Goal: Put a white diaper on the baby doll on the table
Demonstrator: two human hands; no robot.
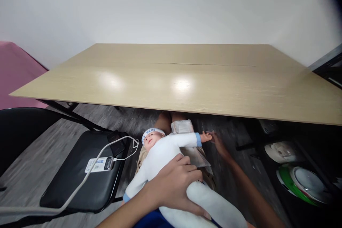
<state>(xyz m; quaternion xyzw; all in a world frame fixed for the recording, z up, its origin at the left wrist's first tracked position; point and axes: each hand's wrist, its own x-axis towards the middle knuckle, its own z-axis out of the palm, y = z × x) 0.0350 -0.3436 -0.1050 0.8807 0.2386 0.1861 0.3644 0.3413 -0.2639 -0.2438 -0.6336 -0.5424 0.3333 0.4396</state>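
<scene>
A baby doll in a white outfit with blue cuffs and a white cap with blue lettering lies face up across my lap. Its head points away from me to the left. My left hand is wrapped around the doll's waist and hip, thumb toward its legs. At the doll's outstretched hand is my right hand, its fingertips touching or just behind the small fingers. Blur hides how those fingers are bent. A white packet in clear plastic lies on my legs, partly under the doll's arm.
A pale wooden table stretches in front, its edge above my knees. On the left, a black chair carries a white device with a cable. Green and white round items sit on a dark shelf at right.
</scene>
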